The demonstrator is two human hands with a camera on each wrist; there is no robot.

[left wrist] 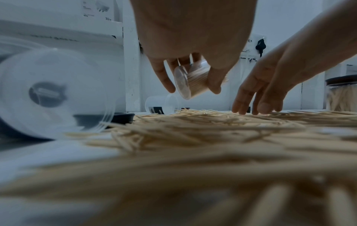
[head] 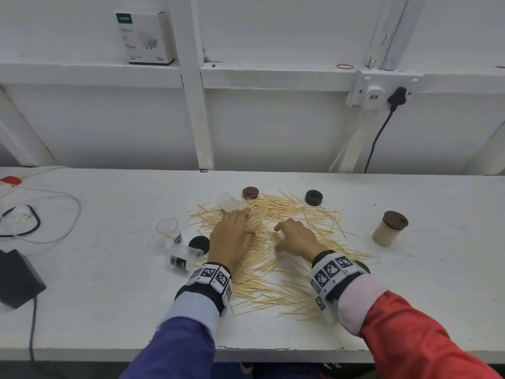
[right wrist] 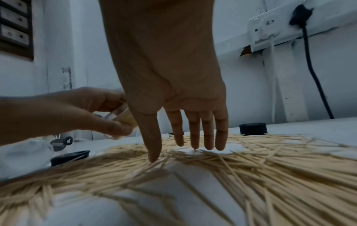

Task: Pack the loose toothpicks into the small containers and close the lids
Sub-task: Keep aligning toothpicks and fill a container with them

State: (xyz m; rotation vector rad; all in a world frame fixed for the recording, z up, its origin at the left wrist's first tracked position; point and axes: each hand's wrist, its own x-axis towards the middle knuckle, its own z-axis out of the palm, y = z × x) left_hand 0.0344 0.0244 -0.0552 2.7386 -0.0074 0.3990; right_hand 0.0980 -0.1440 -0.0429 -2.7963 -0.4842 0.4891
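Observation:
Loose toothpicks (head: 273, 272) lie spread over the middle of the white table (head: 109, 310). My left hand (head: 232, 236) grips a clear container (left wrist: 190, 81) packed with toothpicks, tilted on its side just above the pile. My right hand (head: 296, 237) hangs beside it, straight fingers (right wrist: 199, 137) touching the pile, holding nothing. One empty container (head: 168, 229) stands upright at the left; two more lie on their sides (head: 183, 257) (head: 228, 201). A filled jar (head: 388, 231) with a brown lid stands at the right. Loose lids: brown (head: 250, 192), black (head: 313, 197), black (head: 199, 244).
Cables (head: 41, 214) and a black adapter (head: 16, 277) occupy the table's left end. A wall socket with a black plug (head: 396, 97) and its cord sits behind at the right. A white box (head: 144, 36) stands on the ledge.

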